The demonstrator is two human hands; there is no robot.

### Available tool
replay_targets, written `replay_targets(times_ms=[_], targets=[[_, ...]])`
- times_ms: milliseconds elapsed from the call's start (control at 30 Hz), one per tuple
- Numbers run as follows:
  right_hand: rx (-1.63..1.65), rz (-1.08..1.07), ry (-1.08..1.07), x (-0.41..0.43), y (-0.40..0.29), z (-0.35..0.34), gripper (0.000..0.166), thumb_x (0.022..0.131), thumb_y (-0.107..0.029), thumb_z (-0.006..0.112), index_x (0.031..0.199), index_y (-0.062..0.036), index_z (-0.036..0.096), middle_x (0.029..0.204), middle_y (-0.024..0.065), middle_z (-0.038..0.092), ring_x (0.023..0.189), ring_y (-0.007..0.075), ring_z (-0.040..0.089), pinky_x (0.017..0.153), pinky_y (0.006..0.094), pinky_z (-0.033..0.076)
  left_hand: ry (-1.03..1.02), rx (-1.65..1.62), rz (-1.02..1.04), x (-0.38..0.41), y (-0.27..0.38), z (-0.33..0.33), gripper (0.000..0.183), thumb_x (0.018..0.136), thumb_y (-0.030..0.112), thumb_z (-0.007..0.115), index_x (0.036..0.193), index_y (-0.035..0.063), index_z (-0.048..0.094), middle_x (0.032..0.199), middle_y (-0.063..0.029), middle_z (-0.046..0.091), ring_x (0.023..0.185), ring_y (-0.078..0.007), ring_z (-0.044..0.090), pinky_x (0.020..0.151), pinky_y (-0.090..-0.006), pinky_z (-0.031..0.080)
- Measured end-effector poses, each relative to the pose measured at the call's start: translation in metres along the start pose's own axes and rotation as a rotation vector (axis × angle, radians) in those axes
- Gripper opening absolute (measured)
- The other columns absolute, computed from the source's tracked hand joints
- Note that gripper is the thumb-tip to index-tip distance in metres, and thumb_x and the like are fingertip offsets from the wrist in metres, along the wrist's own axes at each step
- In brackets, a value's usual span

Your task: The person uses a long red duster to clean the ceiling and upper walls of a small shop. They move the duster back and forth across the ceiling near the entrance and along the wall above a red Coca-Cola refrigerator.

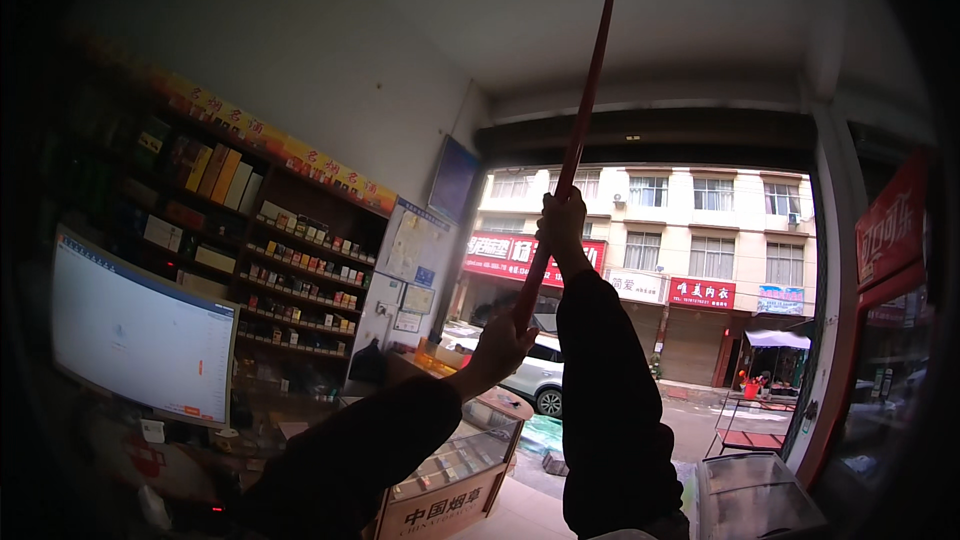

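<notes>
A long reddish-brown pole point(592, 90) slants up across the view and runs out past the top edge. It narrows toward its upper part, where a joint shows near the ceiling. My right hand point(564, 221) is wrapped around the shaft at about the middle of the picture. Lower down, my left hand point(499, 349) grips the pole close to its bottom end. Both arms are raised in dark sleeves. Whatever the pole's top reaches lies out of view.
Ahead, a rolled-up shutter housing point(645, 144) spans the open shopfront, with a white car point(544, 375) outside. A monitor point(142, 322) and cigarette shelves point(307, 270) stand left. A glass display counter point(450, 465) is below; a chest freezer point(754, 499) and red drinks cooler point(862, 382) are right.
</notes>
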State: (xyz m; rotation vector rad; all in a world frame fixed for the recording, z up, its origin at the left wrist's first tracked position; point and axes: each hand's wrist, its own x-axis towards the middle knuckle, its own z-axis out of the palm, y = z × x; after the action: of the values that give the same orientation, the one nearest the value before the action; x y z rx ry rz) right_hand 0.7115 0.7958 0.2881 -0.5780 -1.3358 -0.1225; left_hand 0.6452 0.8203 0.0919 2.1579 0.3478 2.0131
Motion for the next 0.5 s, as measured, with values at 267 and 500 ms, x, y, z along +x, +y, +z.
replay_targets(times_ms=[267,500], targets=[[0.224,0.08,-0.067,0.01,0.023,-0.01,0.012,0.083,-0.006,0.051,0.088,-0.0077,0.04,0.056,0.0005,0.041,0.037,0.0106,0.04,0.03,0.0266,0.033,-0.051,-0.374,-0.158,0.007,-0.016,0.02,0.017,0.078,0.012,0.055,0.08,-0.0039,0.049,0.051,-0.0081,0.047,0.035,-0.0162,0.047,0.038,-0.0313,0.039],[0.203,0.077,-0.069,0.038,0.098,-0.04,0.013,0.084,-0.007,0.051,0.089,-0.0063,0.039,0.057,0.0013,0.041,0.037,0.0114,0.041,0.03,0.0273,0.034,-0.157,-0.557,-0.253,0.023,-0.064,0.079,0.016,0.077,0.005,0.054,0.088,-0.0012,0.045,0.054,-0.0037,0.045,0.035,-0.0126,0.044,0.031,-0.0262,0.035]])
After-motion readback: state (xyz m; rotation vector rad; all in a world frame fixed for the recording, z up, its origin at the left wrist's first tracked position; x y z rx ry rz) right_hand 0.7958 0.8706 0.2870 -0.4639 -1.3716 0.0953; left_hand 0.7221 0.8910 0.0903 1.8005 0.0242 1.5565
